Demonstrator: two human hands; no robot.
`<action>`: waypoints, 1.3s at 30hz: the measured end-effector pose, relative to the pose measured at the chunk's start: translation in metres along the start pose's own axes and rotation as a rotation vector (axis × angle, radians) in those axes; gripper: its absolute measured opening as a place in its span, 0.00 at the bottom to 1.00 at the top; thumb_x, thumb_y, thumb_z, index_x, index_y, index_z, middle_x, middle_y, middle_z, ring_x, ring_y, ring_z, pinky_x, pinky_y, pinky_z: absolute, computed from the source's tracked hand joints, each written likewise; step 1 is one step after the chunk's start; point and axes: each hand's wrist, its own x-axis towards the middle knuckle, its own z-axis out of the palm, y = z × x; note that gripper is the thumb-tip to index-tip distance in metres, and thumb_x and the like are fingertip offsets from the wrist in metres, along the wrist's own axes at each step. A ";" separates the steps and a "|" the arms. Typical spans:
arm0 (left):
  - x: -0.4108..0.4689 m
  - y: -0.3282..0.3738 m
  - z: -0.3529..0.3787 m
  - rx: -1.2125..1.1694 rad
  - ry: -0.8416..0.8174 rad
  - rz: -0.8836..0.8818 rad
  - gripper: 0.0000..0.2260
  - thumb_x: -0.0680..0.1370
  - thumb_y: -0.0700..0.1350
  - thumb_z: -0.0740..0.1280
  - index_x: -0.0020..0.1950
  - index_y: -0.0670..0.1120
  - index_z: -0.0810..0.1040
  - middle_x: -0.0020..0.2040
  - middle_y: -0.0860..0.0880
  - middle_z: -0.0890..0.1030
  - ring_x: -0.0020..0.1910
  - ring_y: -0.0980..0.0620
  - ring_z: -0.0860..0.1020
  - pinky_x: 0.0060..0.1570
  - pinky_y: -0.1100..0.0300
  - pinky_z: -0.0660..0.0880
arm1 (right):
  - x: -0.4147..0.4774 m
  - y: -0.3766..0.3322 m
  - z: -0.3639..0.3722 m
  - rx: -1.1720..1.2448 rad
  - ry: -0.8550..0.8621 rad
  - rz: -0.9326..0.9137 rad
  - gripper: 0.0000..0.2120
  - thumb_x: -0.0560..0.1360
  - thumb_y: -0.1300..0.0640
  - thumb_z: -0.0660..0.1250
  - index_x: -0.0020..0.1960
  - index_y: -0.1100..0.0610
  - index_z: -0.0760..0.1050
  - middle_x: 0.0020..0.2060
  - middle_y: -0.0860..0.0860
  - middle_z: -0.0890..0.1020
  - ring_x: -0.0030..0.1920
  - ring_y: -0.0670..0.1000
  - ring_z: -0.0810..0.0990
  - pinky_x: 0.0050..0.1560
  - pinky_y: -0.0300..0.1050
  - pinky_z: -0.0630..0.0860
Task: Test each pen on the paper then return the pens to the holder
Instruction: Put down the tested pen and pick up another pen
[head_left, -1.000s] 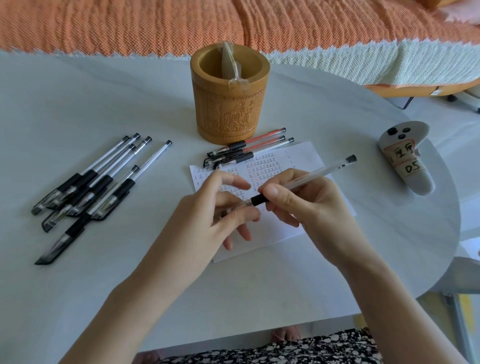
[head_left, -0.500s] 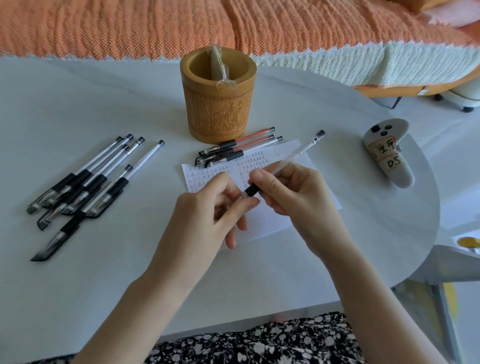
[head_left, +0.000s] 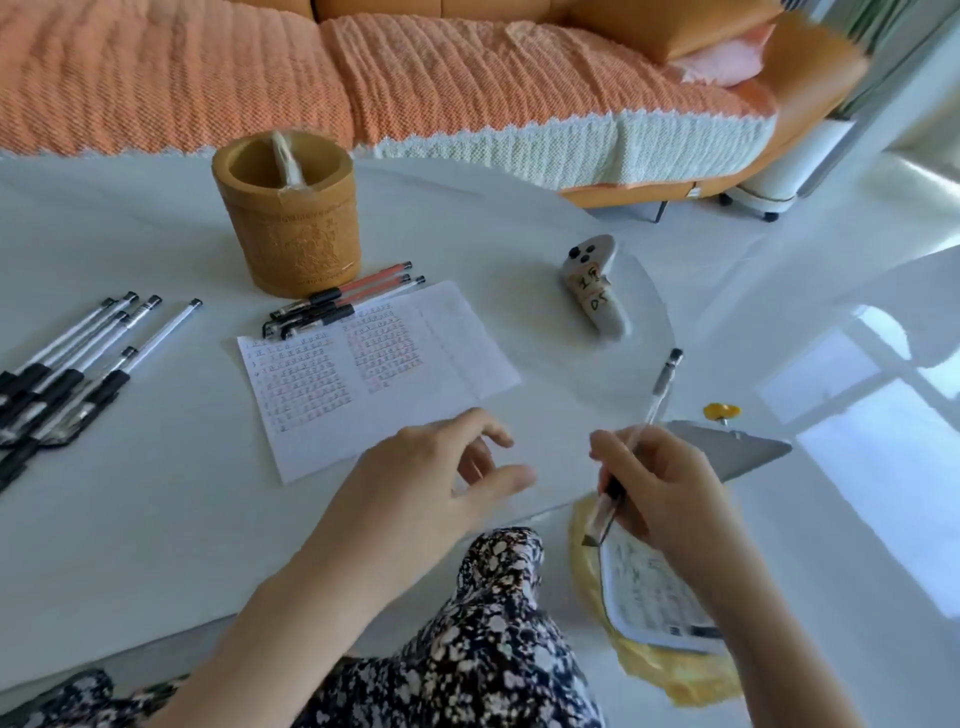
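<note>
Gripping a clear black-gripped gel pen (head_left: 658, 389), right hand (head_left: 660, 483) past the near right edge of the white table (head_left: 156, 519), left hand (head_left: 431, 478) loosely spread (holding nothing).

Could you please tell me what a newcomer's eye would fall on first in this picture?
Probably the right hand, gripping a clear pen tip down past the near right edge of the table, with the left hand open beside it. Then the carved wooden holder at the back, and the written-on paper mid-table, between black-gripped pens at the left and a white controller at the right.
</note>
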 end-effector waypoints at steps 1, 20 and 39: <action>0.000 0.006 0.003 0.018 -0.009 0.015 0.13 0.72 0.63 0.62 0.53 0.59 0.74 0.41 0.64 0.77 0.46 0.72 0.72 0.40 0.73 0.72 | -0.003 0.021 -0.016 -0.145 0.031 0.026 0.18 0.75 0.51 0.67 0.38 0.65 0.72 0.22 0.48 0.74 0.23 0.48 0.68 0.28 0.42 0.64; 0.004 0.037 0.018 0.171 -0.121 0.020 0.10 0.75 0.57 0.64 0.56 0.60 0.73 0.43 0.64 0.77 0.41 0.72 0.73 0.38 0.74 0.69 | -0.012 0.066 -0.066 -0.528 0.165 0.091 0.25 0.71 0.41 0.69 0.64 0.50 0.71 0.43 0.41 0.78 0.48 0.47 0.78 0.45 0.47 0.75; -0.040 -0.130 -0.112 0.349 0.611 -0.499 0.08 0.75 0.39 0.68 0.53 0.43 0.80 0.52 0.42 0.78 0.51 0.41 0.77 0.52 0.48 0.72 | 0.028 -0.084 0.115 -0.457 -0.310 -0.361 0.18 0.74 0.44 0.68 0.60 0.50 0.75 0.46 0.44 0.82 0.47 0.48 0.81 0.50 0.46 0.76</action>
